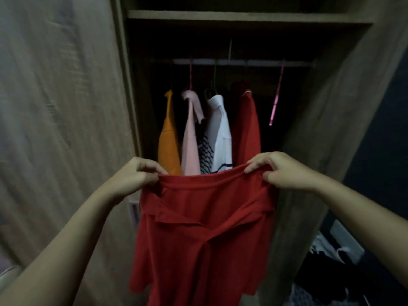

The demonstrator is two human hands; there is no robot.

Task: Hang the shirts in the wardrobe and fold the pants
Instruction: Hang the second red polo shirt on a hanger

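red garment held up at the open wardrobe

both forearms reach forward from the bottom corners of the view. the left hand pinches the top left edge of a red garment, with its fingers curled over the hem and the thumb underneath. the right hand grips the top right edge the same way. the edge is stretched nearly level between the two hands. the rest of the cloth hangs down in loose folds to the bottom of the frame, in front of the wardrobe opening. whether it is a shirt or pants i cannot tell from the folds.

low on the right, beside the wardrobe's side panel, a dim pile of clothes lies in shadow, too dark to sort out.

on the left stands the wood-grain wardrobe door.

inside, just behind the held edge, four shirts hang side by side. from left they are an orange shirt, a pink shirt, a white shirt with dark stripes low on it, and a red shirt. right of the red shirt, an empty pink hanger hangs tilted, apart from the others. all hang from a pale rail across the dark interior. above the rail runs a wooden shelf.
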